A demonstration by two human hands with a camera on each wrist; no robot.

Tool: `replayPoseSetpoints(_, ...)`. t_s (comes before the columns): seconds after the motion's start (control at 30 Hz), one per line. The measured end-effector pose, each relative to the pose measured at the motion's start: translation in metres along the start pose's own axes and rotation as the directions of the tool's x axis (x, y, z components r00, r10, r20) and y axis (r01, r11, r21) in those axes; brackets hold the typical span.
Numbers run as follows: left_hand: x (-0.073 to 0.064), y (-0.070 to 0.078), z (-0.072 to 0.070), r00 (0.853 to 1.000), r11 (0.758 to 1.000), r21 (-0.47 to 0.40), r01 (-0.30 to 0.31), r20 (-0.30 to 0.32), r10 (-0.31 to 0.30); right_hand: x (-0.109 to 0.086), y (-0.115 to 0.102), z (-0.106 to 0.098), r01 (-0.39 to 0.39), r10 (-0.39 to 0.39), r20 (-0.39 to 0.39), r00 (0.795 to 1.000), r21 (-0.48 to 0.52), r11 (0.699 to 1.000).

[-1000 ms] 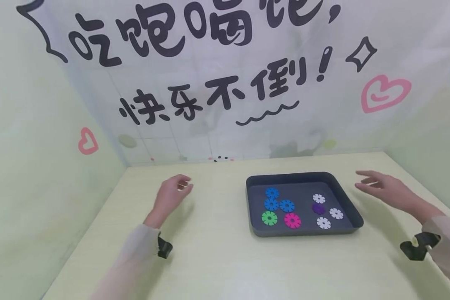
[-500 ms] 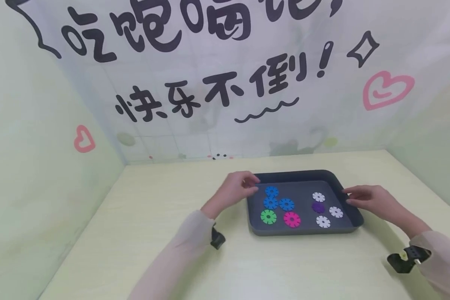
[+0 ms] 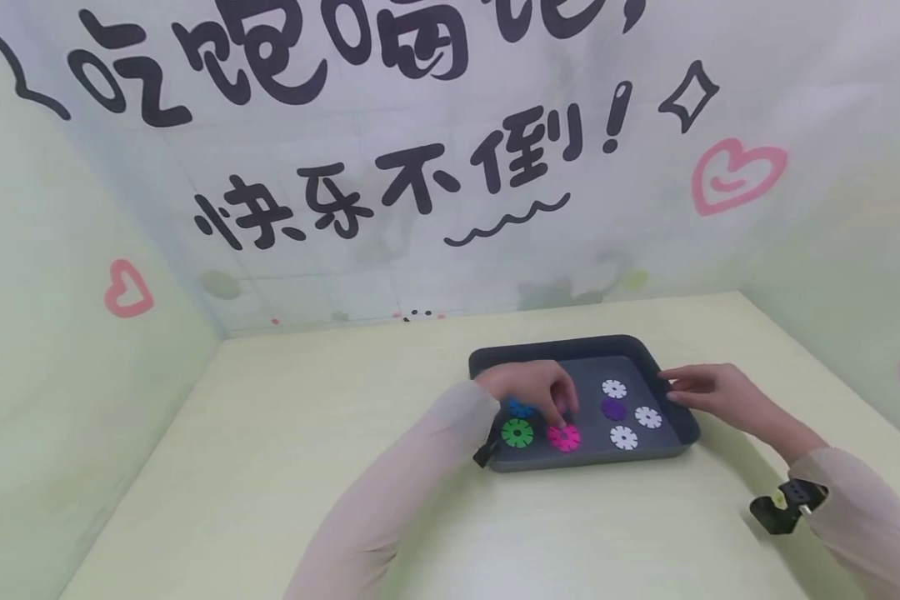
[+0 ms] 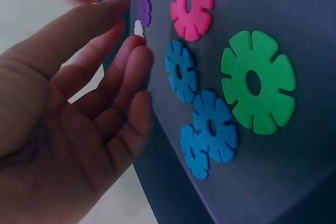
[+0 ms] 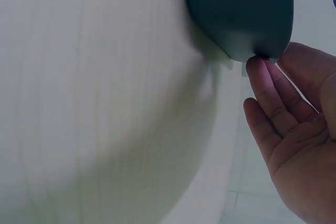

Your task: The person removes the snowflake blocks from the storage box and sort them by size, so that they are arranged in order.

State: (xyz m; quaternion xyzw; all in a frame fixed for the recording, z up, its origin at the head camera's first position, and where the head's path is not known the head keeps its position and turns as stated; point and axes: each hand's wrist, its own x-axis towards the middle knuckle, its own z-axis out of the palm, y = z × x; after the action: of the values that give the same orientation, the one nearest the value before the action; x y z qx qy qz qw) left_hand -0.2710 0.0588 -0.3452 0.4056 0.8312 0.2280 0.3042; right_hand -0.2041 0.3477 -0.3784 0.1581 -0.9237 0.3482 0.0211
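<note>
A dark grey tray (image 3: 592,458) holds slotted plastic interlocking discs. My left hand (image 3: 543,385) reaches over its left half in the head view, fingertips just above the pink disc (image 3: 565,438); in the left wrist view the fingers are loosely bent with nothing between them. Near that hand lie a green disc (image 4: 273,82) and several blue discs (image 4: 184,85), partly hidden by it in the head view. My right hand (image 3: 720,393) pinches the tray's right wall, thumb and fingers on either side. Toward that side lie a purple disc (image 3: 613,409) and white discs (image 3: 624,437).
The tray stands on a pale wooden table (image 3: 330,400). Behind it hangs a white backdrop (image 3: 390,275) with black lettering and pink hearts. Pale green panels close off the left and right. Dark wrist devices (image 3: 787,507) sit at the cuffs.
My left hand has moved right, from the bare table across the tray's left rim to above the discs. The right hand has moved left onto the tray's right wall. The discs look unmoved.
</note>
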Motion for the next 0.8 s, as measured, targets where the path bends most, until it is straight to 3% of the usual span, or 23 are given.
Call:
replayPoseSetpoints(0.1,0.005,0.002,0.0,0.996,0.998,0.034,0.047,0.08,-0.05,0.002,-0.001,0.0,0.002,-0.002,-0.002,1.0,-0.009,1.0)
replayPoseSetpoints(0.2,0.009,0.004,-0.001,0.991,0.996,0.065,0.067,0.112,-0.074,0.003,-0.002,0.0,0.005,-0.005,-0.004,1.0,-0.01,1.0)
replayPoseSetpoints(0.5,0.019,0.002,0.004,0.983,0.984,0.12,0.13,0.112,-0.143,0.004,-0.001,0.002,0.009,-0.009,0.002,1.0,-0.004,1.0)
replayPoseSetpoints(0.8,0.024,0.004,0.01,0.987,0.981,0.149,0.124,0.079,-0.137,0.0,-0.001,0.0,-0.038,0.038,-0.004,0.999,0.001,0.999)
